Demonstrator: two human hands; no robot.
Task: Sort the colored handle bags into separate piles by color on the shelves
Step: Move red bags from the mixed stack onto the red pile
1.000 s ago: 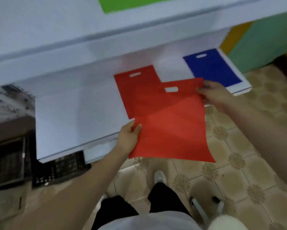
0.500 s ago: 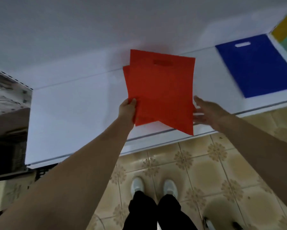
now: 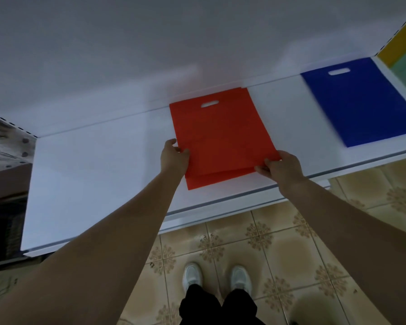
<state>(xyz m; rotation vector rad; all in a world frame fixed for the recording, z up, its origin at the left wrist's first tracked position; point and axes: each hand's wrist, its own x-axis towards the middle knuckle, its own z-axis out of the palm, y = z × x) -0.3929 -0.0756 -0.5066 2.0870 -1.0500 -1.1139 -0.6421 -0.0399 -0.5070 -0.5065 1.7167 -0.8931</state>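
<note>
Top bag: a flat red non-woven handle bag (image 3: 218, 134) with a cut-out grip slot lies on the white shelf (image 3: 98, 174), its slot end toward the back edge, about midway along the shelf.
Under bag: a second red bag of the same kind (image 3: 211, 181) sits beneath it, and a strip of it shows along the near side, so the two are not squared up.
Left hand: the left hand (image 3: 173, 158) grips the top bag's left edge near its near corner, thumb over the fabric, fingers curled at the edge.
Right hand: the right hand (image 3: 283, 166) pinches the top bag's near right corner, fingertips on the cloth.
Blue pile: a flat blue handle bag (image 3: 359, 102) lies well apart, toward the shelf's right end, running close to the front edge.
Risk, drag: I'd say the thin cloth could cling to the fingers on release and slide toward the front edge, pulling the lower bag with it.
Risk, skew: both grips sit at the near end, so a nudge from one side could twist the far end and widen the offset.
Risk, overhang: the lower bag's near edge is close to the front edge of the shelf; a slip there could drop it to the patterned tiled floor (image 3: 279, 249).
Risk, mixing: low, as I judge it, with bare shelf between red and blue.
</note>
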